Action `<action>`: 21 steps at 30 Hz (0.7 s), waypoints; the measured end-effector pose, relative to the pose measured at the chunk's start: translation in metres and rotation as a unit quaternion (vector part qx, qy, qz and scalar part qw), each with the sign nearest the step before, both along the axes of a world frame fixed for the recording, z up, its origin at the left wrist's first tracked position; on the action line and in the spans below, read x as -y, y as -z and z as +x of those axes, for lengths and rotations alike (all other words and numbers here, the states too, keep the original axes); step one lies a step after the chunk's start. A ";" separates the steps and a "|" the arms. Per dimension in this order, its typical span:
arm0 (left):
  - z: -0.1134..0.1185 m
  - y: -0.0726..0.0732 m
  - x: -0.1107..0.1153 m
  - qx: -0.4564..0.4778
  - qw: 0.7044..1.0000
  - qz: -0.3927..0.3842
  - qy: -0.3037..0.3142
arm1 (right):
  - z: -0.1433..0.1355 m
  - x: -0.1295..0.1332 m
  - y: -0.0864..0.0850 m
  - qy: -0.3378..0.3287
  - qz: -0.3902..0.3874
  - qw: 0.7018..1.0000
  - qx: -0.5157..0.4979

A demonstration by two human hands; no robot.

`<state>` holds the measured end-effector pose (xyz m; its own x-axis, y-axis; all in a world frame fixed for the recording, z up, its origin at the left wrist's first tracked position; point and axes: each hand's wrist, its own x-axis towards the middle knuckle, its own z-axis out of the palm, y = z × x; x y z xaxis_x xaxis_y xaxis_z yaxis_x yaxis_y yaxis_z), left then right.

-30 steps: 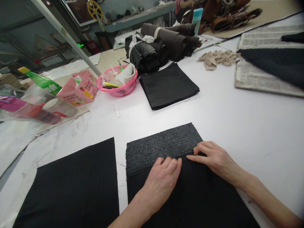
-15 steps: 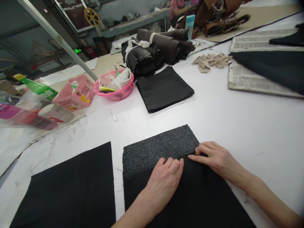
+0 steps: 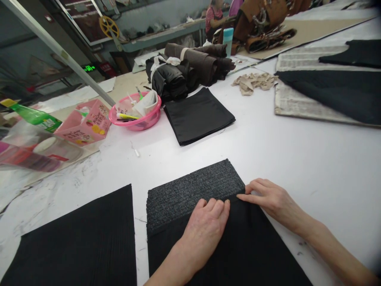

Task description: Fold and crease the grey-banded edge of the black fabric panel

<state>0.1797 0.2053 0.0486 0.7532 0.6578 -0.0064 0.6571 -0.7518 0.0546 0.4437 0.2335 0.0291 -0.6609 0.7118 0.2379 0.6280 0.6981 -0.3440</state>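
Observation:
A black fabric panel [image 3: 247,242] lies in front of me, its top edge running over a stack of dark grey speckled pieces [image 3: 193,186]. My left hand [image 3: 206,228] is closed, its curled fingers gripping the black panel along that edge. At the right end of the same edge, my right hand [image 3: 268,198] pinches the fabric between thumb and fingers near the corner. What lies under the fingertips is hidden. To the left, apart from both hands, another black fabric panel [image 3: 86,238] lies flat on the white table [image 3: 312,159].
Beyond the work lies a stack of black cloth pieces [image 3: 199,115]. Behind it are tied dark rolls [image 3: 193,63]. A pink basin [image 3: 135,121] of tools and a pink box [image 3: 85,123] stand left. A beige cloth [image 3: 254,82] and a board [image 3: 297,99] are right.
The view has shifted slightly, so most things sit further left and lower in the picture. Both hands keep their hold on the black panel, with hardly any movement along its edge.

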 end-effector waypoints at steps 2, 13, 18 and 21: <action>0.002 0.000 -0.002 -0.002 1.000 -0.003 -0.003 | 0.000 0.000 -0.001 0.003 -0.001 1.000 -0.003; 0.008 0.000 -0.003 0.001 1.000 -0.010 -0.011 | 0.004 -0.002 -0.007 0.002 -0.025 1.000 -0.017; 0.012 -0.002 -0.007 0.000 1.000 -0.004 -0.006 | 0.004 -0.002 -0.007 -0.003 -0.030 0.999 -0.028; 0.016 -0.001 -0.006 -0.002 1.000 0.009 -0.006 | 0.004 -0.002 -0.006 0.001 -0.040 0.999 -0.029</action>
